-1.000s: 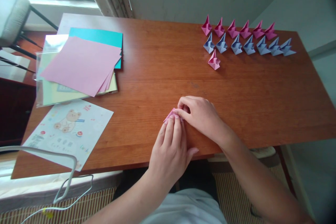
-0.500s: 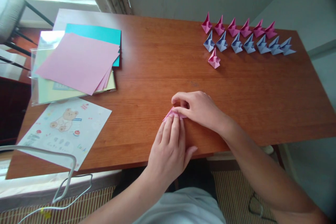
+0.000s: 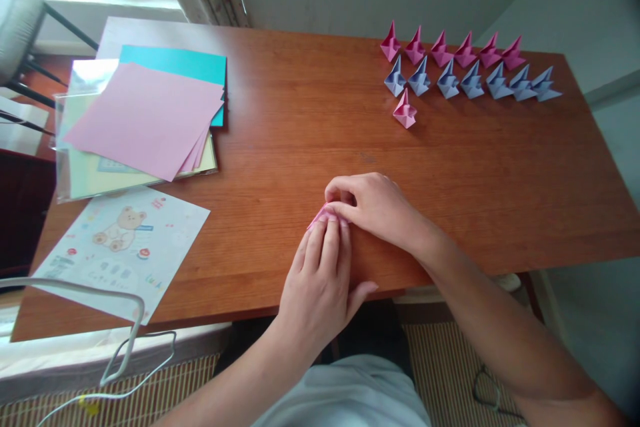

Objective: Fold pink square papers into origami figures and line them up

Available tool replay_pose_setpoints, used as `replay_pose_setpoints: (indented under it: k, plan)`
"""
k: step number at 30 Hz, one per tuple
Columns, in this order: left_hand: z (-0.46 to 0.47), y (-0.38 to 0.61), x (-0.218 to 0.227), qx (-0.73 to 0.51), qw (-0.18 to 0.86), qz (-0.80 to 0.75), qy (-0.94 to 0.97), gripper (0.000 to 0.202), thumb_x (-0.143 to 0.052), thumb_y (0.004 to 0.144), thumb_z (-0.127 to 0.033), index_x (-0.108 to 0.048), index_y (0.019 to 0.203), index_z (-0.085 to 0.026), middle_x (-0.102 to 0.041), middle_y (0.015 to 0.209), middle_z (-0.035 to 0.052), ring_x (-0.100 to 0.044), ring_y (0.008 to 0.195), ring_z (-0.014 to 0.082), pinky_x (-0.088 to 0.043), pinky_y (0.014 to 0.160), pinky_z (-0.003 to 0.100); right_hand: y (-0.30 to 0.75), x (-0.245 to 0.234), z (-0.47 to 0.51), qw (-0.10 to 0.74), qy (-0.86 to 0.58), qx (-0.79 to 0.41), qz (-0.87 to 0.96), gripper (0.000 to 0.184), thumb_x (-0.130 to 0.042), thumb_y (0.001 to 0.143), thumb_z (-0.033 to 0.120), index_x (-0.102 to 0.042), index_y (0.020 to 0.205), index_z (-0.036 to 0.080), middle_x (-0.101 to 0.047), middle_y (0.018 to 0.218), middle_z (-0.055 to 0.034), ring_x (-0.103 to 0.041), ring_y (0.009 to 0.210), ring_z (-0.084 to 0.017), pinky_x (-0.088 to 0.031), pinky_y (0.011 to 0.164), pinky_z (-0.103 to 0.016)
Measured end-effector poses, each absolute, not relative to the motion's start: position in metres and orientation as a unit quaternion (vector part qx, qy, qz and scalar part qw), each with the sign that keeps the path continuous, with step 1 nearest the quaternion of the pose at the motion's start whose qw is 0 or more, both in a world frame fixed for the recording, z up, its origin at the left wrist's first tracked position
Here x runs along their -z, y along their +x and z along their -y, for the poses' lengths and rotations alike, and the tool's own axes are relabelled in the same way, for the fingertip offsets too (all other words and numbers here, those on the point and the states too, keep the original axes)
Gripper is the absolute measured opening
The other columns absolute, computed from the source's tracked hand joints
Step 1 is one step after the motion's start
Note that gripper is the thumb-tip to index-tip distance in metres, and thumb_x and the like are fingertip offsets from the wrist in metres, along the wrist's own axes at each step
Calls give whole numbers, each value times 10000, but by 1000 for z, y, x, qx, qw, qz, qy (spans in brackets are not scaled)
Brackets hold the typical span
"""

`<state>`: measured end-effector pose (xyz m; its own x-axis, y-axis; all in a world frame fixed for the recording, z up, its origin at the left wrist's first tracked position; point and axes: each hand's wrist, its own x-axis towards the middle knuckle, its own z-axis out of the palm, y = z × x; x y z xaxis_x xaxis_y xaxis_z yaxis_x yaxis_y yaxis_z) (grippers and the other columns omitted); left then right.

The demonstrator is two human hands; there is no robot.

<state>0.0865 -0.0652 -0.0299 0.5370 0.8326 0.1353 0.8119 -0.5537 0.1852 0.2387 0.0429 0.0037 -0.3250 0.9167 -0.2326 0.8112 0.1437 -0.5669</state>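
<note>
A small folded piece of pink paper (image 3: 318, 215) lies on the wooden table (image 3: 280, 147) near its front edge, mostly covered by both hands. My left hand (image 3: 323, 280) rests with its fingers stretched flat, the fingertips pressing down on the paper. My right hand (image 3: 373, 203) comes in from the right with its fingers curled, pinching the paper's upper edge. Only the paper's left corner shows.
Several folded pink (image 3: 440, 50) and blue (image 3: 473, 82) paper figures stand in rows at the back right, one pink figure (image 3: 404, 111) in front. A stack of coloured sheets (image 3: 143, 117) and a printed bear sheet (image 3: 123, 247) lie at the left. A white cable (image 3: 123, 353) hangs below.
The hands have hardly moved on the paper; my right fingers have curled a little tighter over it. The view has shifted slightly.
</note>
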Motion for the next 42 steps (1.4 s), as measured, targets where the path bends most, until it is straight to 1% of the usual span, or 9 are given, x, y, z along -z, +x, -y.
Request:
replay_pose_setpoints:
  k: [4, 13, 17, 20, 23, 27, 33, 38, 42]
  plan:
    - [65, 88, 30, -96, 53, -473, 874, 943, -481, 912, -701, -408, 1493, 37, -422, 1555, 270, -367, 1452, 409, -339, 1192, 489, 239, -3, -41, 91, -570, -314, 754, 56, -694, 888, 310, -707, 854, 268, -716, 760, 53, -604, 678, -121, -306, 609, -261]
    - [62, 89, 21, -61, 54, -481, 873, 937, -546, 876, -708, -429, 1499, -19, -461, 1529, 241, -395, 1434, 383, -367, 1178, 464, 240, -2, -41, 83, -568, -303, 760, 60, -699, 890, 305, -691, 846, 266, -711, 762, 58, -596, 669, -119, -280, 594, -267]
    - [60, 91, 19, -54, 59, -480, 874, 904, -563, 869, -700, -448, 1494, -57, -481, 1508, 240, -418, 1416, 394, -378, 1163, 486, 239, -1, -38, 86, -569, -299, 761, 64, -700, 895, 310, -686, 852, 265, -712, 776, 59, -599, 680, -120, -284, 598, -269]
    - [61, 89, 21, -68, 59, -475, 875, 834, -509, 920, -653, -454, 1485, -42, -489, 1501, 248, -420, 1420, 400, -367, 1166, 495, 240, 3, -34, 100, -571, -292, 761, 60, -692, 909, 308, -676, 875, 261, -720, 817, 56, -606, 709, -122, -295, 609, -266]
    - [62, 79, 24, -98, 60, -461, 880, 758, -464, 974, -558, -428, 1490, -5, -472, 1531, 230, -403, 1443, 364, -343, 1188, 452, 240, 6, -30, 113, -576, -278, 761, 72, -683, 923, 323, -665, 902, 256, -724, 847, 51, -609, 727, -126, -304, 617, -264]
    - [66, 57, 26, -123, 49, -473, 871, 737, -522, 965, -481, -402, 1495, 17, -479, 1524, 231, -425, 1418, 364, -347, 1179, 445, 241, 7, -29, 112, -576, -273, 763, 77, -687, 927, 326, -660, 918, 255, -731, 877, 44, -621, 749, -136, -313, 629, -267]
    - [65, 48, 20, -117, 25, -482, 868, 686, -544, 958, -465, -470, 1451, 8, -566, 1427, 238, -511, 1308, 382, -349, 1143, 488, 241, 6, -29, 112, -569, -275, 767, 79, -631, 960, 313, -652, 912, 254, -740, 934, 30, -647, 831, -158, -334, 667, -277]
    - [61, 55, 16, -108, 24, -480, 870, 660, -523, 964, -510, -529, 1431, -43, -605, 1403, 196, -528, 1273, 376, -352, 1115, 504, 240, 8, -28, 117, -570, -278, 764, 85, -631, 959, 315, -659, 908, 253, -740, 936, 20, -654, 847, -162, -352, 687, -278]
    - [60, 56, 17, -104, 17, -480, 871, 682, -544, 957, -520, -530, 1434, -32, -621, 1381, 196, -537, 1257, 370, -341, 1119, 503, 240, 8, -27, 119, -569, -274, 766, 86, -635, 958, 315, -658, 905, 252, -738, 933, 20, -654, 851, -161, -358, 691, -278]
